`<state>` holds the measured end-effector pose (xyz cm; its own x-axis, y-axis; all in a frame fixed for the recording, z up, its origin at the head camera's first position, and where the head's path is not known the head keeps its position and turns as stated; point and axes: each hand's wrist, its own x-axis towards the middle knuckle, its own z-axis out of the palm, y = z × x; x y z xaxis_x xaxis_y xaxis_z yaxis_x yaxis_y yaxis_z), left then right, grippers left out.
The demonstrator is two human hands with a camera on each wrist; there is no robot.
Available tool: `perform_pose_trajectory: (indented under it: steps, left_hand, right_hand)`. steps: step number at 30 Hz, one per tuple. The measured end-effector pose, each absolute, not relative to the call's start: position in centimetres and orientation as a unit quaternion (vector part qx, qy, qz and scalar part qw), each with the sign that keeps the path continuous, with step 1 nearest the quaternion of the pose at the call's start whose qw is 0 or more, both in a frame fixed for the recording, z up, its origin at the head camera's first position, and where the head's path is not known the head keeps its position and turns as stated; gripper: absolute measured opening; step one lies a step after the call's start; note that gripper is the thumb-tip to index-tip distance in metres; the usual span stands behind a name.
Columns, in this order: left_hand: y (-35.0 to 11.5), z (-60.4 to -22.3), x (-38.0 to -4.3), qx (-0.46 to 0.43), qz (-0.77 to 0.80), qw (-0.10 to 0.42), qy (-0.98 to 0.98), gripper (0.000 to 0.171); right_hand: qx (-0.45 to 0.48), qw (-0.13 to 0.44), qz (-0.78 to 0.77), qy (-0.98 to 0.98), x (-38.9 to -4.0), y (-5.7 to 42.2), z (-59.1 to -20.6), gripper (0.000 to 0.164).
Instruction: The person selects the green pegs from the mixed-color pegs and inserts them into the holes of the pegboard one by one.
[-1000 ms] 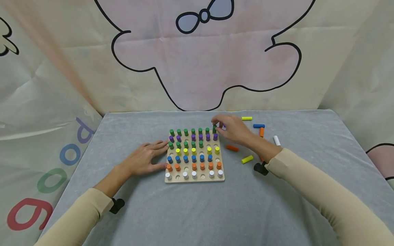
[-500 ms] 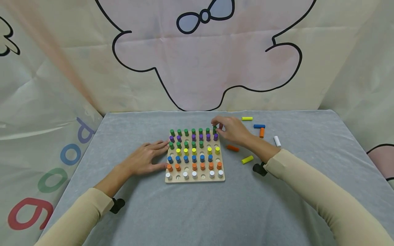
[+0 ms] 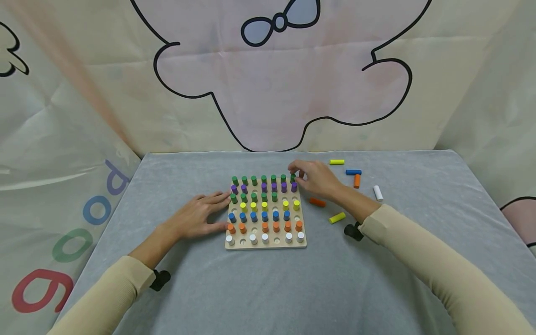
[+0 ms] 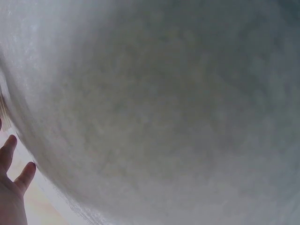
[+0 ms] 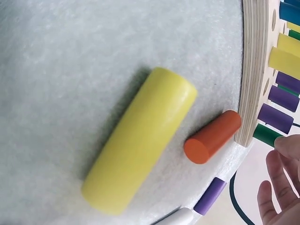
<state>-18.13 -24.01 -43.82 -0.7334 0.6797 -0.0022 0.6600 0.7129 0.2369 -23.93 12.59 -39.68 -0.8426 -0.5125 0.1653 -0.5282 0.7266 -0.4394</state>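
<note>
A wooden pegboard (image 3: 265,247) lies on the cloth with rows of green, purple, yellow, blue, orange and white pegs standing in it, several holes bare. At its far right corner my right hand (image 3: 317,179) pinches a green peg (image 5: 266,134), which stands in the corner hole. The thumb meets the peg's top in the right wrist view. My left hand (image 3: 193,217) lies along the board's left edge, fingers outstretched and touching it. Only a few of its fingers show at the corner of the left wrist view.
Loose pegs lie right of the board: a yellow peg (image 3: 337,217), an orange peg (image 3: 317,202), a white peg (image 3: 378,193), a blue peg (image 3: 353,172) and another yellow peg (image 3: 337,162). A loose purple peg (image 5: 209,196) shows in the right wrist view.
The green peg at the far right corner has sunk lower into its hole, with my right fingers dropping slightly along with it. My left hand stays put.
</note>
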Motion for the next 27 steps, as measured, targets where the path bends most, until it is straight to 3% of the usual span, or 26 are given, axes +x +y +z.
perform_pose_trajectory:
  steps: [9,21,27]
  left_hand:
    - [-24.0,-43.9,-18.1,0.367,0.114,0.039,0.922,0.076]
    - [-24.1,-42.9,-17.6,0.364,0.092,0.04,0.926,0.076]
    - [-24.3,-41.6,-17.6,0.366,0.101,-0.009,0.925,0.068]
  right_hand:
    - [0.271,-0.007,0.245,-0.931,-23.9,14.1,-38.8,0.035]
    - [0.229,-0.019,0.23,-0.946,-24.2,20.6,-35.0,0.044]
    - [0.186,0.01,0.171,-0.967,-23.9,24.5,-33.0,0.05]
